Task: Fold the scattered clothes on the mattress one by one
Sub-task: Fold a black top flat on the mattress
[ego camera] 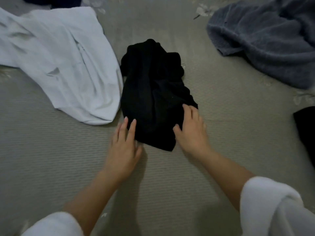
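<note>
Head view: left hand [123,147] and right hand [192,132] rest straight fingers on crumpled black garment [153,86]; ribbed grey mattress [238,137] beneath

The ribbed beige mattress [221,133] carries a crumpled black garment [153,92] mid-bed, a white garment [68,65] just beside it on the left, a grey towel [269,40] upper right, and a black cloth [306,132] at the right edge.

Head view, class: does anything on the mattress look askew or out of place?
Yes. The crumpled black garment lies bunched in the middle, the white cloth garment sprawls creased beside it, and the grey terry towel sits heaped at upper right. None is folded yet.
</note>
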